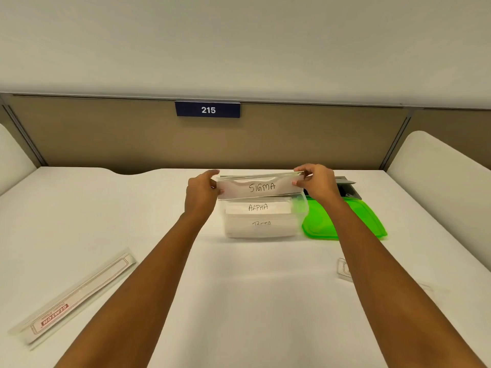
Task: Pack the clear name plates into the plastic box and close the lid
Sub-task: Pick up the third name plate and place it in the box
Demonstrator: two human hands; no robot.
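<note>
Left hand (202, 191) and right hand (317, 181) each pinch an end of the SIGMA name plate (261, 186) — held level just over the open plastic box (300, 208). ALPHA plate (257, 207) and BETA plate (261, 223) already inside. Green lid (342, 221) lies beside the box on the white table (239, 288) — off, to its right.

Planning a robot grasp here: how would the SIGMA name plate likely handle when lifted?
SIGMA name plate stays straight while held only at its ends, so probably stiff. Thin and clear, so likely light. Its glossy surface may slip between left hand and right hand.
</note>
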